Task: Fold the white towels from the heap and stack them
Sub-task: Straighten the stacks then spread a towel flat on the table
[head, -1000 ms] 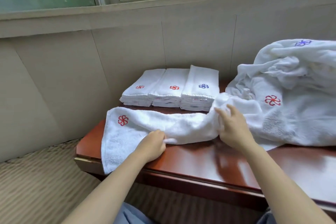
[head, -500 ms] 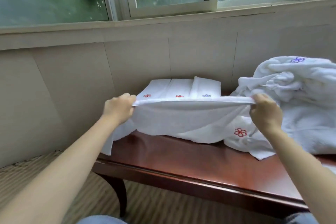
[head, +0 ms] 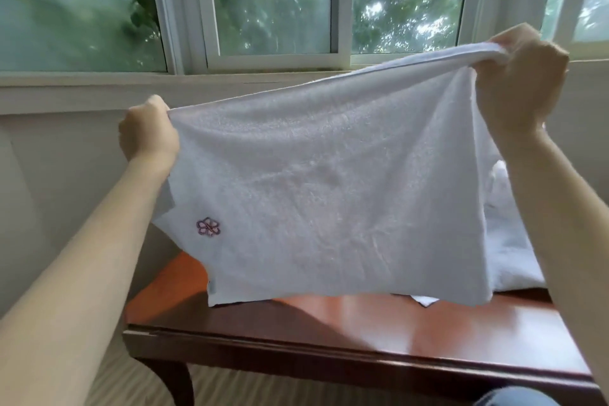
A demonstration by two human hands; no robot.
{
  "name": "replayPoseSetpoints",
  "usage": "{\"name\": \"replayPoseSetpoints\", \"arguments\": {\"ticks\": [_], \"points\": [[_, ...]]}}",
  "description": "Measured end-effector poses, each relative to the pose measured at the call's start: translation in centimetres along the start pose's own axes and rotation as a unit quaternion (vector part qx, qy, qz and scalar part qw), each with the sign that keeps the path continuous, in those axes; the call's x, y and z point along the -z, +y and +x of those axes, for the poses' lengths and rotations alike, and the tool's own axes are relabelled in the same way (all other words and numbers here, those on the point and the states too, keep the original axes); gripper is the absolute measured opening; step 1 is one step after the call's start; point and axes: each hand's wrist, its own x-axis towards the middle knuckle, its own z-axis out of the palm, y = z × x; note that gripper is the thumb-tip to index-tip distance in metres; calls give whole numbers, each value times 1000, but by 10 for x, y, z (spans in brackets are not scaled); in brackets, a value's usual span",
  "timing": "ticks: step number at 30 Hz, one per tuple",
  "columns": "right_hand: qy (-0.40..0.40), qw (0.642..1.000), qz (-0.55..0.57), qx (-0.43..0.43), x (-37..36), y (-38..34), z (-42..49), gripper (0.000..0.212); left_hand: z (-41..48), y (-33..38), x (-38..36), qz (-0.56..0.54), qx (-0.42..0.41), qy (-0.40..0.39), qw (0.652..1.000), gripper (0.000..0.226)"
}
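Observation:
A white towel (head: pixel 329 194) with a small flower mark near its lower left hangs spread out in the air above the table. My left hand (head: pixel 148 132) grips its upper left corner. My right hand (head: pixel 520 76) grips the upper right corner, held higher than the left. The towel's bottom edge hangs just above the tabletop. Behind it on the right, part of the heap of white towels (head: pixel 514 257) shows. The folded stacks at the back are hidden by the held towel.
The dark red wooden table (head: pixel 362 333) stands under the towel, its front edge and a curved left leg visible. A beige wall and a window with a sill rise behind it. Striped carpet lies at the lower left.
Both hands have lifted the towel from the table and raised it high, so it now hangs open in front of the window. The view has tilted upward.

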Motion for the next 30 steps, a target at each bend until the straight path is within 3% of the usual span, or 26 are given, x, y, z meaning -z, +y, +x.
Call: {"name": "replayPoseSetpoints", "arguments": {"ticks": [4, 9, 13, 17, 21, 23, 25, 27, 30], "points": [[37, 999, 28, 17, 16, -9, 15, 29, -9, 11, -2, -87, 1, 82, 993, 30], [-94, 995, -36, 16, -12, 4, 10, 26, -14, 10, -43, -152, 24, 28, 988, 26], [-270, 952, -139, -47, -72, 44, -29, 30, -28, 7, -102, -129, 36, -102, 986, 26], [-358, 885, -293, -56, -130, 91, -99, 42, -65, -6, -168, -72, 13, -373, 925, 72], [-407, 866, -290, 24, -160, 119, -184, 35, -117, -24, -209, -12, -15, -454, 891, 65], [-501, 826, -253, 50, -164, 134, -234, 36, -154, -27, -224, 39, -35, -539, 841, 62], [-618, 756, -210, 38, -157, 145, -281, 41, -197, -30, -235, 114, -44, -621, 774, 68], [-621, 757, -193, 52, -151, 156, -304, 42, -229, -33, -238, 153, -43, -627, 762, 71], [-614, 773, -152, 46, -152, 157, -297, 39, -240, -42, -242, 152, -64, -566, 808, 68]]}}
